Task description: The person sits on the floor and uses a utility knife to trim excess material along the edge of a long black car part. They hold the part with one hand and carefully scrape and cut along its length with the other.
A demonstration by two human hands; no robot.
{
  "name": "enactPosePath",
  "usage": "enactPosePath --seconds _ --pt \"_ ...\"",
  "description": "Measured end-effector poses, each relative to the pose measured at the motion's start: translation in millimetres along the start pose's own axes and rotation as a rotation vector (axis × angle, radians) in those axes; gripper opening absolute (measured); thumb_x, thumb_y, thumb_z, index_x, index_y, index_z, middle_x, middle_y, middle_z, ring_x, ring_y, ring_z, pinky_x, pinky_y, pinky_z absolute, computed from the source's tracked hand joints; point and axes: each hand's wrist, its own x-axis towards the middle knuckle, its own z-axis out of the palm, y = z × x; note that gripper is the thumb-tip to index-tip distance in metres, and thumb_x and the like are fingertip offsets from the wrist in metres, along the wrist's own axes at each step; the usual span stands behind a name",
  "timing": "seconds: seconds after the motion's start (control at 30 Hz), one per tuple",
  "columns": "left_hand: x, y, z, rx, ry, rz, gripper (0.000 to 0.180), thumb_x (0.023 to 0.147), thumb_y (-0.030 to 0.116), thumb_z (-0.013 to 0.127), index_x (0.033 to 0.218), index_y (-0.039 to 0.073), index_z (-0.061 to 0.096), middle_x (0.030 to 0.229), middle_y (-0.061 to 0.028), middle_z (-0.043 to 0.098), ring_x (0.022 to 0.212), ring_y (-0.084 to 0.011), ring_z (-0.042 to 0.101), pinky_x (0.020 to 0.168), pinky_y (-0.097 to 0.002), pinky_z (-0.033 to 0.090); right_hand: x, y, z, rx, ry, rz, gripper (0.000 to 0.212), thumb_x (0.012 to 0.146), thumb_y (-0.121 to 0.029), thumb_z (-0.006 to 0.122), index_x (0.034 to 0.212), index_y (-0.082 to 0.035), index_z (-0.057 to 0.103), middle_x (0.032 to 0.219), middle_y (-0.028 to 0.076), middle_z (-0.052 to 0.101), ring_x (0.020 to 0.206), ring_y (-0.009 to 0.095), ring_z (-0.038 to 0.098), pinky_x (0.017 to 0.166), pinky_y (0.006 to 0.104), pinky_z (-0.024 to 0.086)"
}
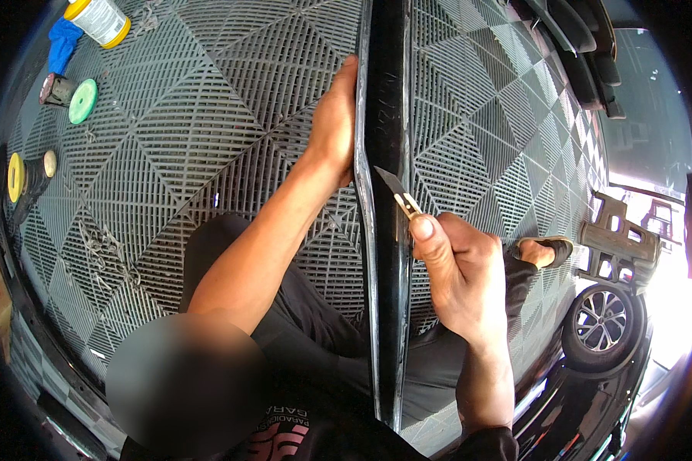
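A long, narrow black panel (388,307) with a greyish left edge runs upright through the middle of the view, from the top down to my lap. My left hand (335,127) grips its left edge in the upper half; the fingers pass behind the panel and are hidden. In my right hand (465,265) is a utility knife (404,201), pinched between thumb and fingers. Its dark blade points up and left, over the panel's face and close to the left edge. Whether the tip touches the panel, I cannot tell.
Grey grid floor tiles (231,138) surround my crossed legs. At the upper left lie a white-and-yellow bottle (104,21), a blue cloth (64,48), a green disc (84,101) and a yellow disc (14,177). A car wheel (603,326) and a grey plastic frame (623,242) are at right.
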Motion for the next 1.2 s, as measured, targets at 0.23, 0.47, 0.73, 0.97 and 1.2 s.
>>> enactPosePath --seconds 0.23,0.47,0.73,0.97,1.2 --pt "-2.4 4.8 4.0 0.025 0.021 -0.026 0.054 0.106 0.044 0.026 0.093 0.008 0.063 0.066 -0.0010 0.061 0.047 -0.0081 0.056 0.040 -0.0217 0.046 2.5 -1.0 -1.9 0.068 -0.017 0.021 0.030 0.098 -0.020 0.060 0.076 0.000 0.060 0.052 0.013 0.054 0.041 0.022 0.055 0.043 0.0340 0.041" --pt "-1.1 2.1 -5.0 0.058 -0.041 0.007 0.045 0.106 0.041 0.031 0.103 0.007 0.061 0.072 -0.0010 0.061 0.054 -0.0083 0.057 0.046 -0.0232 0.048 0.2 -9.6 -9.8 0.113 -0.084 0.030 0.019 0.098 -0.016 0.059 0.097 0.001 0.066 0.058 0.009 0.055 0.046 0.019 0.052 0.046 0.0304 0.040" --pt "-1.9 3.0 -1.0 0.061 0.017 0.006 0.047 0.105 0.041 0.030 0.100 0.007 0.063 0.072 -0.0015 0.062 0.054 -0.0081 0.057 0.044 -0.0226 0.048 14.9 3.5 -3.7 -0.017 0.048 -0.256 0.017 0.090 -0.008 0.067 0.106 -0.002 0.068 0.081 0.012 0.062 0.066 0.030 0.063 0.060 0.0359 0.051" --pt "2.5 -0.5 -4.2 0.073 0.000 0.025 0.047 0.105 0.041 0.030 0.101 0.007 0.062 0.073 -0.0012 0.063 0.054 -0.0076 0.058 0.045 -0.0218 0.049 26.4 2.3 3.7 -0.064 0.160 -0.283 0.014 0.086 -0.007 0.071 0.099 -0.002 0.067 0.079 0.012 0.063 0.065 0.028 0.065 0.060 0.0357 0.051" --pt "3.2 -0.4 -2.2 0.002 -0.012 0.014 0.050 0.106 0.042 0.028 0.098 0.008 0.064 0.071 -0.0008 0.064 0.052 -0.0072 0.059 0.043 -0.0204 0.050 29.6 10.0 8.0 -0.029 0.185 -0.230 0.017 0.082 -0.008 0.075 0.088 0.000 0.062 0.079 0.014 0.066 0.068 0.026 0.068 0.062 0.0333 0.054"
